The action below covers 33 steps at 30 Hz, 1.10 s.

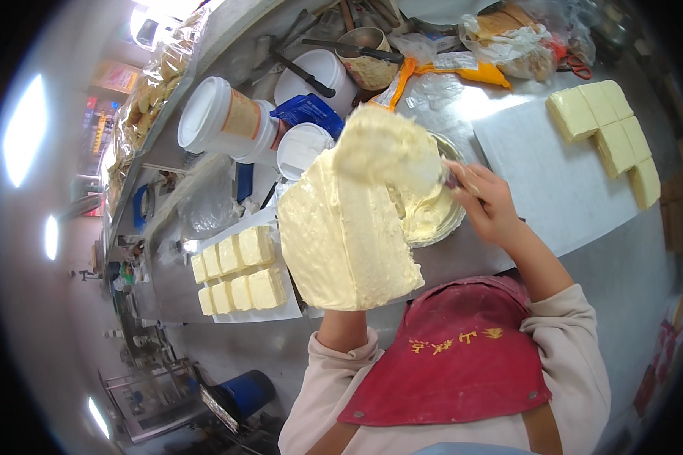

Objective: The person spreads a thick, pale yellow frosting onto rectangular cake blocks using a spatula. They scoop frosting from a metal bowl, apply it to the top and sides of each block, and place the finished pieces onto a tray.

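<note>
My right hand (486,199) grips the dark handle of a spatula (451,177). A thick, motion-blurred mass of pale yellow cream (387,142) covers its blade, over the upper part of a large cream-coated block (336,239), which looks like cake. My left forearm (342,330) runs up behind the block's lower edge. The block hides my left hand and appears to rest on it, raised above the table. Partly behind block and spatula stands a round metal bowl (454,149) of the same cream (430,219).
Small coated blocks (242,290) stand in two rows on white paper at left. More cut blocks (614,133) sit on a paper-covered board (546,165) at right. White tubs (205,116), a knife (304,74), plastic bags (506,45) and red scissors (579,67) crowd the back.
</note>
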Available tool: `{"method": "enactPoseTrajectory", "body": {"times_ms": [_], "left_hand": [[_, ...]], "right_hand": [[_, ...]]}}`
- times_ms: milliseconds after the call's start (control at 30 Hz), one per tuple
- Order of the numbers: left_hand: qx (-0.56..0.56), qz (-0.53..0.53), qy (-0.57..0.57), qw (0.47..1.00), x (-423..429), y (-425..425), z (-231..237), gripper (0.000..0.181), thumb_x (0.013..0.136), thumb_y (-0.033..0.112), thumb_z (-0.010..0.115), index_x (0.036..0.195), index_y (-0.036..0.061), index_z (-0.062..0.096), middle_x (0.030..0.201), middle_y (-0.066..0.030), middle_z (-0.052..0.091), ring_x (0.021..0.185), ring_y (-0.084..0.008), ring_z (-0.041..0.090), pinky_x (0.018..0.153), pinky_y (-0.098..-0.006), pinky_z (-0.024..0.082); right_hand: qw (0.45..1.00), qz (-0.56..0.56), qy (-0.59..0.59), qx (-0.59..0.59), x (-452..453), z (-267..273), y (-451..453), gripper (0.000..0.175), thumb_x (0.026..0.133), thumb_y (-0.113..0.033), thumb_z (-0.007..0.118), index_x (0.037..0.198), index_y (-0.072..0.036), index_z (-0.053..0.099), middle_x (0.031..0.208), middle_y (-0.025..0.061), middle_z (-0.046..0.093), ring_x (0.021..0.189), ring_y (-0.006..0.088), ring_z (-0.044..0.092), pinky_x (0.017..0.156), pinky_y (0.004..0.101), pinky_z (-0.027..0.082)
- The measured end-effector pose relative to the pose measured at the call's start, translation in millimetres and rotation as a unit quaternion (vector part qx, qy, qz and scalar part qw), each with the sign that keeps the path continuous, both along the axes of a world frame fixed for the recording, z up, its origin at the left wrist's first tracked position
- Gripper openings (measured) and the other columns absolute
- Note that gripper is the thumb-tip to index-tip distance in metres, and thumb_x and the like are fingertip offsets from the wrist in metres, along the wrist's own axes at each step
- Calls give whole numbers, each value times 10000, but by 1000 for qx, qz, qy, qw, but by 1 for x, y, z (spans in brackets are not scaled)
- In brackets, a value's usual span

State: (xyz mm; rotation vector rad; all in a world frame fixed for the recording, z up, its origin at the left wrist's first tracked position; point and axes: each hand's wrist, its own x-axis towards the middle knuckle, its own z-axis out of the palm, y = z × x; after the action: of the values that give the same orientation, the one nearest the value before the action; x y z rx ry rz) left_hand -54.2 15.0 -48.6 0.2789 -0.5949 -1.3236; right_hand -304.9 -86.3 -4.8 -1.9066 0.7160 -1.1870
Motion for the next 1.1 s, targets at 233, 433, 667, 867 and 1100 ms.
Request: {"method": "enactPoseTrajectory", "body": {"times_ms": [233,433,667,867,1100], "left_hand": [[5,13,34,999,-5,8,-4,626,950,412,386,1414,33,205,1424,-171,312,1272,-307,367,1026,-432,355],[50,51,-116,991,5,5,-6,677,948,435,387,1422,11,153,1441,-207,250,1308,-315,313,1047,-466,326],[39,42,-89,994,2,6,-18,707,914,500,411,1425,70,179,1453,-165,246,1310,-318,312,1057,-484,307],[2,58,-18,998,-16,-1,18,732,885,556,431,1427,121,201,1463,-128,243,1312,-321,311,1066,-499,290],[-50,61,154,985,-9,-22,59,869,730,678,570,1400,189,314,1452,-67,301,1319,-301,309,1095,-510,228]], "right_hand": [[995,-40,-55,72,4,-26,-7,334,844,-40,548,1165,53,551,802,96,551,708,198,517,667,268,417],[987,144,-67,-17,-13,-19,19,356,812,6,574,1167,34,563,785,107,563,682,216,545,626,306,445],[998,53,-4,19,-3,-18,1,349,818,-14,586,1161,44,558,792,115,551,673,198,505,620,285,414],[967,21,-81,239,16,-24,-18,342,909,-132,524,1204,39,535,670,-1,449,578,79,415,534,227,342],[863,128,-113,476,-5,-11,15,440,950,-263,495,1281,26,470,625,-65,373,511,28,323,463,200,270]]}}
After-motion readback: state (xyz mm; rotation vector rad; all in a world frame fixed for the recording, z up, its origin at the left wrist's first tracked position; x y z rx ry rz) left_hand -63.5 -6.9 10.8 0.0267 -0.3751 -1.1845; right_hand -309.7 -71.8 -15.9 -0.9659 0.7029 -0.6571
